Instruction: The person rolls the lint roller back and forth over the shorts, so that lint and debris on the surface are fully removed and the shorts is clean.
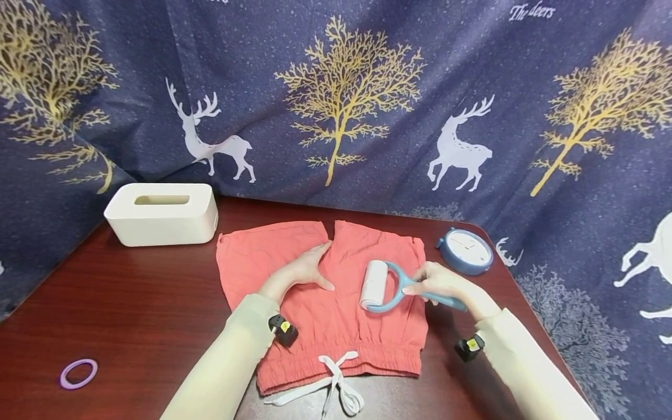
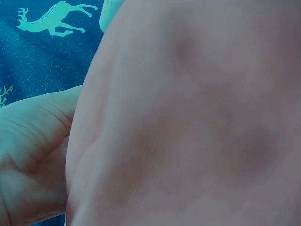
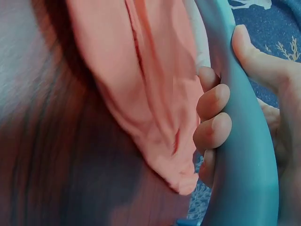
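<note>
A pair of coral shorts (image 1: 341, 326) lies flat on the table, its gathered waistband and white drawstring bow towards me. My left hand (image 1: 301, 268) rests on the shorts near the gap between the legs, fingers and thumb spread. In the left wrist view, a blurred pinkish surface covers most of the hand (image 2: 33, 155). On the other leg, the white roll of a lint roller (image 1: 374, 283) lies against the cloth. My right hand (image 1: 438, 281) grips its blue handle; in the right wrist view, curled fingers (image 3: 214, 125) wrap the handle.
A white tissue box (image 1: 163, 224) stands at the back left. A blue-rimmed clock (image 1: 466, 251) lies at the right edge, close to my right hand. Near the front left is a purple ring (image 1: 79, 373) on the dark wooden table (image 1: 157, 303). A patterned curtain hangs behind.
</note>
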A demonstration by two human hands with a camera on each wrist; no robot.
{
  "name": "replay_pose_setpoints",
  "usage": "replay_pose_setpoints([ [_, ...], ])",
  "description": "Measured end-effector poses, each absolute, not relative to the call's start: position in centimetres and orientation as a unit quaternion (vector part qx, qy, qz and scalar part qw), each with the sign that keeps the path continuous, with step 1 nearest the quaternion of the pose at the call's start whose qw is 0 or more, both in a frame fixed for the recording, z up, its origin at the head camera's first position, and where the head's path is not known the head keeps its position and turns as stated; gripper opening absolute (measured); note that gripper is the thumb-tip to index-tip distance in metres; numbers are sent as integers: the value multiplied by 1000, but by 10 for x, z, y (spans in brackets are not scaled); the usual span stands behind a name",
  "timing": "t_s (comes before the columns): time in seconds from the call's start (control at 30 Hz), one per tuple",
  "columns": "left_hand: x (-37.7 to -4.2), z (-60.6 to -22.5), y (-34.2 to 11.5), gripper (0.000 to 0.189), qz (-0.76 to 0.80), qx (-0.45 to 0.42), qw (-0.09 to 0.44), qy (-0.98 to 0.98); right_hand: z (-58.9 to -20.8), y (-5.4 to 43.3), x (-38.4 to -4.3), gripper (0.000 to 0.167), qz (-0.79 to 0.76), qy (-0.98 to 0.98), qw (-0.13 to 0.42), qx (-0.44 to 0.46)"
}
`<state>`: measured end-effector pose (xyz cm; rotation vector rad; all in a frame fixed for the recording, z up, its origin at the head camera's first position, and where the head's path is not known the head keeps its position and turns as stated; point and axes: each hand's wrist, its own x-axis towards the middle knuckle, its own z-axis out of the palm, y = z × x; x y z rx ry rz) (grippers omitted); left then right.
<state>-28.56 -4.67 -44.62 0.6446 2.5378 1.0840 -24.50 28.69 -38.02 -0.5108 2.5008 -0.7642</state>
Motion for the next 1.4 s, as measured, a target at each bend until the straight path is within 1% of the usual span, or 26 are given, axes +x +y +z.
replay_pose_setpoints([
  [0.33, -285, -445, -47, 114, 378, 231, 148, 884, -379, 264, -254, 44, -277, 911, 240, -192],
  [0.57, -283, -443, -49, 114, 377, 229, 146, 886, -377, 244, -261, 39, -281, 909, 256, -170],
  [0.87, -283, -442, -48, 112, 365, 243, 141, 888, -378, 225, -269, 40, -280, 905, 253, -197],
  [1.03, -283, -442, -48, 111, 362, 240, 141, 890, -380, 222, -269, 41, -279, 907, 241, -202],
  [1.2, -285, -444, -48, 112, 361, 243, 142, 889, -382, 224, -269, 43, -274, 912, 213, -218],
  [1.4, -285, -446, -48, 113, 368, 240, 143, 887, -381, 226, -269, 42, -277, 911, 194, -237],
])
